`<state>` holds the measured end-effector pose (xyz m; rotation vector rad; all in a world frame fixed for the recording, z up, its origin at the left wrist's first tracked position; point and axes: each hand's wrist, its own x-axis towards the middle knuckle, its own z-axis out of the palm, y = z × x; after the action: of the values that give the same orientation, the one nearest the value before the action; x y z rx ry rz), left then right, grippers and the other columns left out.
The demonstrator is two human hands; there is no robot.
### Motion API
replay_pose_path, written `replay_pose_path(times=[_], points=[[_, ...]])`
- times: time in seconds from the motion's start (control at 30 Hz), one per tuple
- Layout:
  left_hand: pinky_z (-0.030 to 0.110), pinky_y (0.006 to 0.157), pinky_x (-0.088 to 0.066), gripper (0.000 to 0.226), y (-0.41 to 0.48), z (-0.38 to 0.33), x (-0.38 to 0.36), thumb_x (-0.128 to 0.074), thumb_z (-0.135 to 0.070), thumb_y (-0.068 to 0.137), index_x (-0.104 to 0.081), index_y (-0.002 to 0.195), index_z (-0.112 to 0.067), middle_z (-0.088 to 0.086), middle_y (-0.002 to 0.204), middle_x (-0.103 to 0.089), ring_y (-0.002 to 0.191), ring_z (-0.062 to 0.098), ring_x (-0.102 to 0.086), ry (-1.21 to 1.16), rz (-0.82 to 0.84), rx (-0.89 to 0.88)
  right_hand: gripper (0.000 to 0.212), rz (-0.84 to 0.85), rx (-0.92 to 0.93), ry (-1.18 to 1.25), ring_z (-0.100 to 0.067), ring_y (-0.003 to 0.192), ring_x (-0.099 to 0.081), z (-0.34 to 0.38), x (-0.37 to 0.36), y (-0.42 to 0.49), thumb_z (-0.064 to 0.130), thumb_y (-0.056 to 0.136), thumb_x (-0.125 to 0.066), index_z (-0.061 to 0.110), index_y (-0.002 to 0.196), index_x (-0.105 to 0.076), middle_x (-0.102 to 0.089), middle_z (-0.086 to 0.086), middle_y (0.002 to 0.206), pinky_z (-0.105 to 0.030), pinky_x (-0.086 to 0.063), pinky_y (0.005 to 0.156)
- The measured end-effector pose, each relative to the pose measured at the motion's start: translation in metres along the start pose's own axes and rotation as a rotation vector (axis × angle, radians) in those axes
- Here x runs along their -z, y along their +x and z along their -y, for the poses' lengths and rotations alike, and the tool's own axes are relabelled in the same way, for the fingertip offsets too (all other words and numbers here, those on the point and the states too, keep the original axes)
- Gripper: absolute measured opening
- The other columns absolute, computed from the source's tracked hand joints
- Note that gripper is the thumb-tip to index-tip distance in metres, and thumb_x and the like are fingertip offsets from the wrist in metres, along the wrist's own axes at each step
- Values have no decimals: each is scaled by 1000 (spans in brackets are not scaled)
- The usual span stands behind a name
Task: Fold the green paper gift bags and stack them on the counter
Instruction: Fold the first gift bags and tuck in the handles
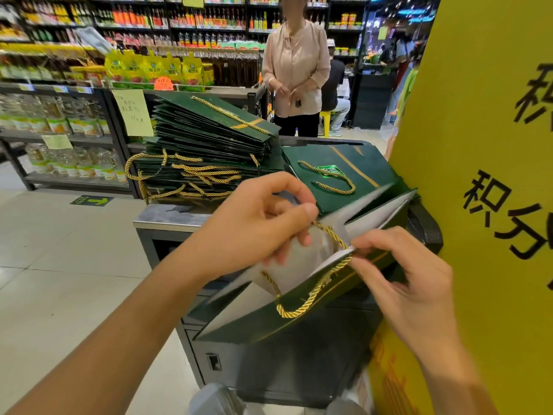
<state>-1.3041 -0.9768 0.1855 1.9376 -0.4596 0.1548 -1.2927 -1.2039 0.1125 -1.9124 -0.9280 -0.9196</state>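
I hold a dark green paper gift bag (269, 319) with gold rope handles in front of the counter (167, 217), its white inside partly spread. My left hand (257, 223) grips the far panel and its handle near the rim. My right hand (407, 280) pinches the near rim beside the gold handle. On the counter sits a tall stack of folded green bags (209, 139), handles hanging toward me. A single flat green bag (359, 172) lies to its right.
A big yellow sign (484, 175) with black characters stands close on the right. A person in a beige blouse (296, 70) stands behind the counter. Shop shelves (59, 121) of goods fill the left and back; tiled floor lies to the left.
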Motion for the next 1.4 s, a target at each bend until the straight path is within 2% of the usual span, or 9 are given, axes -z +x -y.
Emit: replay_pose_path(times=[0.1,0.2,0.3,0.53,0.87,1.0,1.17,1.3,1.4], points=[[16,62,-49,22,-2,6,5,-57,-43,99,-65,111,-26,-5,85,-68,70,2,-62,220,-140,-66,21,-6,-19,-12,-2,96,-62,0,0,2,15,91,-71,18,111,-64,-65,3,96,-11,-46,85],[26,90,-58,59,-10,10,8,-48,-79,76,-50,128,-50,-26,115,-61,106,-8,-61,267,232,165,21,1,-45,-47,-5,94,-63,1,-2,7,8,90,-74,14,109,-68,-65,1,94,-13,-48,81],[39,87,-62,47,-16,10,1,-69,-53,86,-54,129,-40,-10,120,-69,107,9,-69,120,467,214,22,14,-52,-81,-5,93,-62,4,-5,15,9,89,-71,10,111,-69,-63,1,94,-14,-48,81],[40,71,-64,27,-10,21,-4,-58,1,98,-65,115,-18,7,100,-77,83,25,-76,-183,36,289,60,115,-235,-109,-1,116,-53,-5,-11,25,19,90,-73,32,143,-50,-57,17,123,-13,-40,101],[39,67,-62,28,16,46,17,-54,-3,99,-63,121,-17,12,108,-77,85,27,-75,-571,-303,260,23,9,-847,0,-3,79,-66,-33,0,42,43,86,-76,32,103,-65,-69,11,88,-35,-57,80],[32,68,-58,31,31,45,21,-47,-9,104,-64,117,-31,-2,102,-78,88,16,-74,-451,-357,201,17,-45,-791,118,-12,67,-62,-39,1,61,36,90,-74,21,83,-77,-68,-7,73,-36,-54,68],[31,77,-60,32,54,27,38,-43,-5,105,-66,113,-27,-3,103,-77,94,14,-72,-383,-344,-35,17,-257,-647,314,-12,66,-64,-26,21,101,23,94,-72,29,78,-75,-72,-11,82,-10,-50,61],[32,99,-53,23,67,17,47,-49,-7,104,-67,116,-16,3,115,-74,110,19,-68,-255,-372,-202,20,-335,-628,351,-9,66,-59,-23,33,122,33,99,-63,20,91,-75,-67,0,71,-22,-50,62],[33,92,-48,16,76,26,47,-57,-19,103,-69,112,-15,12,103,-72,95,23,-64,-46,-405,-158,30,-348,-742,530,-17,69,-67,-36,39,126,41,105,-50,18,95,-66,-75,-5,79,-25,-53,60]])
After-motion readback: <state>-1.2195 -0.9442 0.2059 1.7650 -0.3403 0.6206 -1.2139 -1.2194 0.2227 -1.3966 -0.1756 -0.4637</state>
